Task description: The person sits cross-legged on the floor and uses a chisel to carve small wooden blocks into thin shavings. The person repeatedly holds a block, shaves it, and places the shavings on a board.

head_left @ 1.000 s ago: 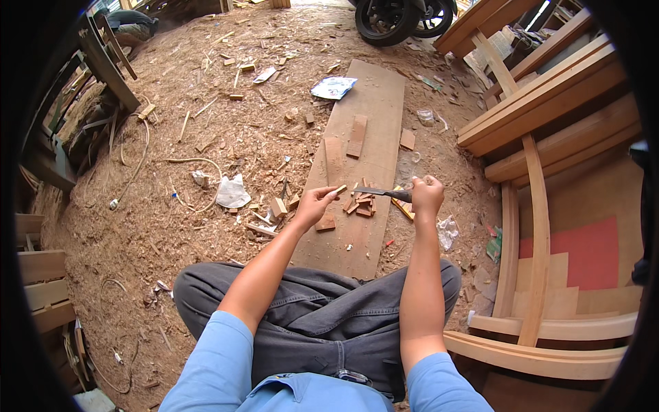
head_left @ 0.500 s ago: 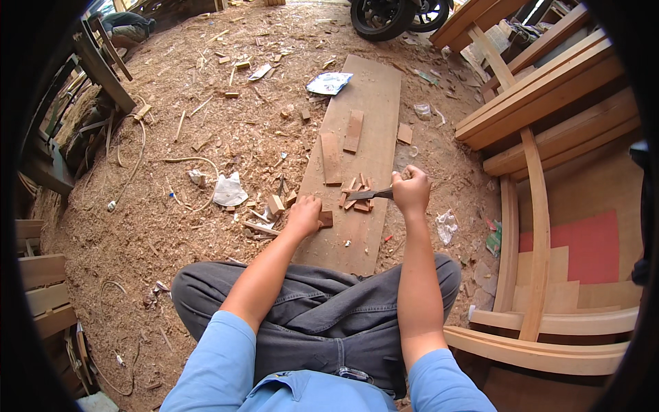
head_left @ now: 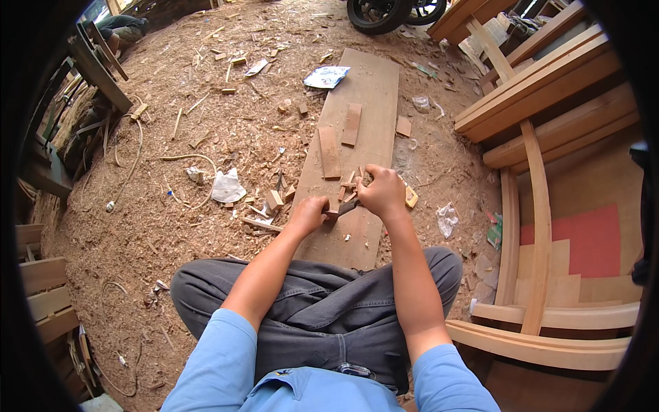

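My left hand [head_left: 309, 215] is closed on a small brown wood block [head_left: 333, 209], held low over a long plank [head_left: 347, 237]. In my right hand [head_left: 383, 192] is a chisel [head_left: 349, 205], its dark blade slanting down to the left and meeting the block; the fingers cover its handle. Small wood offcuts [head_left: 349, 184] lie in a pile on the plank, partly hidden by my right hand. Beyond them rest two flat wood pieces, a nearer one [head_left: 329, 152] and a farther one [head_left: 352, 124].
A white-and-blue packet [head_left: 327, 77] lies on the plank's far left edge. Shavings cover the ground, with a pale cloth-like scrap [head_left: 227, 186] and a cord [head_left: 206, 159] at left. A yellow object [head_left: 410, 197] sits beside my right hand. Wooden frames [head_left: 539, 226] stand at right, a motorcycle wheel [head_left: 377, 14] ahead.
My right hand has moved left and nearer, bringing the chisel from above the offcuts to the block in my left hand. The block is now tilted up, and the yellow object has come into view.
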`<state>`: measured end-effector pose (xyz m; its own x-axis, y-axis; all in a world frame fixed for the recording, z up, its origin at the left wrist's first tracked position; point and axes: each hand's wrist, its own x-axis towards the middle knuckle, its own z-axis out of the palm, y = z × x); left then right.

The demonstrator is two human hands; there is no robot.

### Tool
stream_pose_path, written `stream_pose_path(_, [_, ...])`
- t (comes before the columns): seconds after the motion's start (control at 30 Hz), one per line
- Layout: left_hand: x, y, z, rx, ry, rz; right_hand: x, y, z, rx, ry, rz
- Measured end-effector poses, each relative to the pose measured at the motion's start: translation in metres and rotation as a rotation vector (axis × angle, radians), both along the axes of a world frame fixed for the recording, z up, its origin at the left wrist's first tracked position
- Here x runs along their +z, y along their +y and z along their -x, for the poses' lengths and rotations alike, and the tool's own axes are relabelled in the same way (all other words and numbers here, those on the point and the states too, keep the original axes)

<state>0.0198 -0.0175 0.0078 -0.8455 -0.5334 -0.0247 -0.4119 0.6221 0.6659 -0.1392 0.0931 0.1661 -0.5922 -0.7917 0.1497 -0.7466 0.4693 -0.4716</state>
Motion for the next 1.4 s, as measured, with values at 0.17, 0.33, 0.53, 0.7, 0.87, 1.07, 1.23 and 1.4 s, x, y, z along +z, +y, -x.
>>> stream_pose_path(0.17, [-0.002, 0.0, 0.0, -0.009, -0.001, -0.004, -0.002, -0.006, -0.016, 0.043, 0.052, -0.027])
stream_pose_path(0.33, [-0.002, 0.0, 0.001, -0.013, -0.002, 0.033, -0.006, -0.014, -0.029, 0.053, 0.111, 0.01])
stream_pose_path(0.53, [0.004, 0.003, -0.002, -0.054, -0.017, 0.078, 0.007, -0.016, -0.036, 0.045, 0.093, -0.104])
stream_pose_path(0.7, [0.009, 0.005, -0.003, -0.05, 0.008, 0.063, 0.012, -0.015, -0.041, 0.145, 0.055, -0.217])
stream_pose_path(0.87, [0.009, 0.005, -0.002, -0.017, 0.04, 0.016, 0.007, -0.023, -0.044, 0.165, 0.091, -0.198])
stream_pose_path(1.07, [0.007, 0.004, -0.002, -0.036, 0.004, 0.032, 0.008, -0.028, -0.041, 0.097, 0.077, -0.131])
stream_pose_path(1.23, [0.0, 0.001, -0.001, -0.053, -0.005, 0.033, 0.006, -0.024, -0.038, 0.026, 0.093, -0.066])
stream_pose_path(1.4, [-0.003, 0.0, -0.001, -0.079, -0.085, 0.087, 0.003, -0.017, -0.038, 0.074, 0.117, -0.145])
